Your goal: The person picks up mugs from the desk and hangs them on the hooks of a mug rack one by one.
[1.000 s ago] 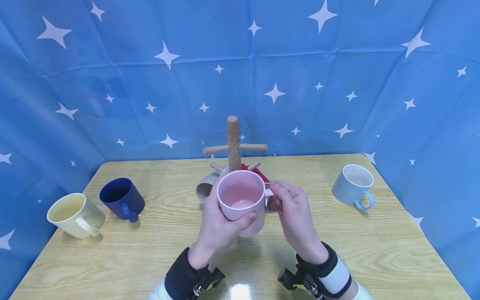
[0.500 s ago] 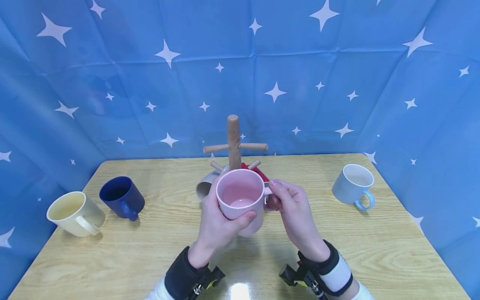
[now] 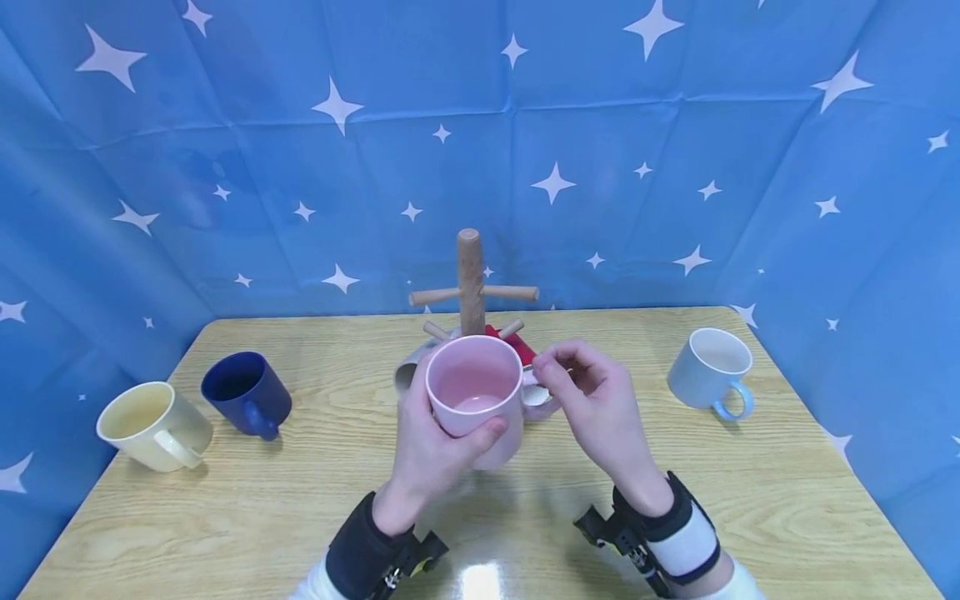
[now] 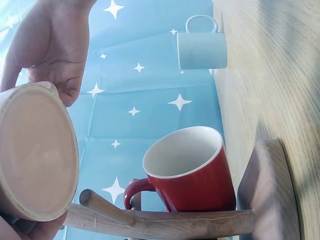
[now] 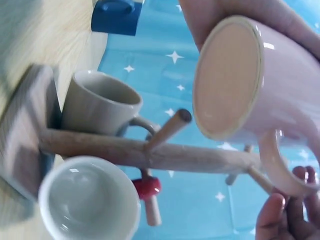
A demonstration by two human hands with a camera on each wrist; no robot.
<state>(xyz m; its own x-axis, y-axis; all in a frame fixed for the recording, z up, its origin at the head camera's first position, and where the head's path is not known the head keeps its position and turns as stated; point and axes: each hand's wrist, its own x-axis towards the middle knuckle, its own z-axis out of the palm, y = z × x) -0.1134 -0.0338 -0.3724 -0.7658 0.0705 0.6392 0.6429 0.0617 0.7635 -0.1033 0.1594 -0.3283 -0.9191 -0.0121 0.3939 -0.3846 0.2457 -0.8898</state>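
My left hand [image 3: 435,446] grips a pink mug [image 3: 506,425] round its body, mouth upward, in front of the wooden mug tree [image 3: 470,275]. The mug's handle [image 5: 272,165] points right. Loosely bent, the fingers of my right hand [image 3: 596,400] are at the handle's outer end; whether they still touch it is hard to tell. On the tree's lower pegs hang a red mug [image 4: 200,185] with a white inside and a grey mug [image 5: 100,110]. The pink mug covers much of both in the head view.
On the table's left stand a cream mug [image 3: 153,429] and a dark blue mug [image 3: 246,393]. A light blue mug [image 3: 708,371] stands on the right. Two upper pegs of the tree carry nothing. A blue star-patterned cloth [image 3: 420,167] hangs behind the table.
My right hand has shifted right and loosened from its pinch on the pink mug's handle. My left hand and the mug have moved slightly left.
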